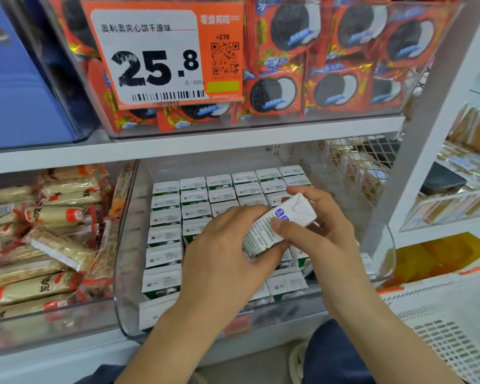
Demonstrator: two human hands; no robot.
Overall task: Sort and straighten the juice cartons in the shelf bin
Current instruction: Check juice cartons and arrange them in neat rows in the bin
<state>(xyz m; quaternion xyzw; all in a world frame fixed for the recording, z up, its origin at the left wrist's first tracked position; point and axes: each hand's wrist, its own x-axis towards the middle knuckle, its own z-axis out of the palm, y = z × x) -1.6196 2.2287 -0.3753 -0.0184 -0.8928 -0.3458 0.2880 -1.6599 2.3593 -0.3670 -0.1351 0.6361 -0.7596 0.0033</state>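
A white shelf (178,151) carries a clear bin (128,245) filled with rows of upright cartons (194,212). Above the rows, both hands hold one carton (280,223), tilted on its side. The left hand (227,253) curls round its lower end; the right hand (316,231) pinches its upper end, thumb on the printed face. Its label is blurred, possibly milk or juice. Snack packs (39,245) lie left; a price tag (161,56) hangs above.

White carton (281,221) tilted, cartons (165,236) seemingly upright
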